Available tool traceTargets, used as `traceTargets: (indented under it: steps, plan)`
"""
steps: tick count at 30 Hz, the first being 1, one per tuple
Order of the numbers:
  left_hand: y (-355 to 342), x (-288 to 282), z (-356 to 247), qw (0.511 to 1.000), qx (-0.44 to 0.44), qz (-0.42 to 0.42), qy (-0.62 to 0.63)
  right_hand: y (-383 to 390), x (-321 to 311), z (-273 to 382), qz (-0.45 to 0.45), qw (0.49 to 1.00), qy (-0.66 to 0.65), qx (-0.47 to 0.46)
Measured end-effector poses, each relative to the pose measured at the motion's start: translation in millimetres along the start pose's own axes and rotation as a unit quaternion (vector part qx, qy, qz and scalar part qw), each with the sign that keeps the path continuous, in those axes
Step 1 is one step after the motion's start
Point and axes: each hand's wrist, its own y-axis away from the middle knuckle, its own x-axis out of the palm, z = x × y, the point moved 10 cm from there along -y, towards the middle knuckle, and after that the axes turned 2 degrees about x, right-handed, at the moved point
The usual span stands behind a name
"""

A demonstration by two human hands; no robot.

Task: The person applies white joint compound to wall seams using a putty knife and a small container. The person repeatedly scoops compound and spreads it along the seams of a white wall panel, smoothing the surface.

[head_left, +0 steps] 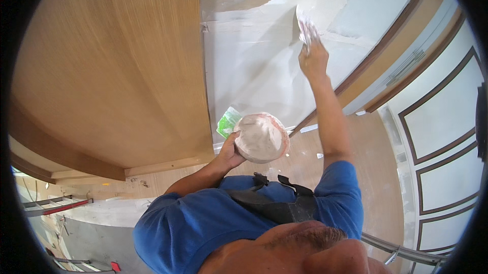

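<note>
My right hand (pixel 313 58) grips a putty knife (pixel 305 25), its blade, smeared with white paste, against or very near the patchy white wall (pixel 254 55). Lower, in front of my chest, my left hand (pixel 230 149) holds a round pinkish bowl (pixel 277 129) with a mound of off-white paste (pixel 259 134) in it, along with a green-and-white flat scraper (pixel 226 121) that sticks out behind the bowl on its left. The handle of the putty knife is mostly hidden in my right fingers.
A tall wooden panel (pixel 112 50) borders the wall on the left, a wooden frame (pixel 389 35) on the right. White panels with dark trim (pixel 437 116) stand at far right. Pale flooring (pixel 376 162) shows below, with a ladder (pixel 61 204) at lower left and a metal rail (pixel 412 256) at lower right.
</note>
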Motion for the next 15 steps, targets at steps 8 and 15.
traceTargets:
  steps: [8, 15]
  plan:
    - [1, 6, 2, 1.0, -0.018, 0.01, 0.009, -65, -85, -118, -0.122, 0.975, -0.059, 0.177]
    - [4, 14, 1, 1.0, -0.023, -0.006, -0.003, -133, -94, -108, -0.01, 0.997, 0.077, -0.026]
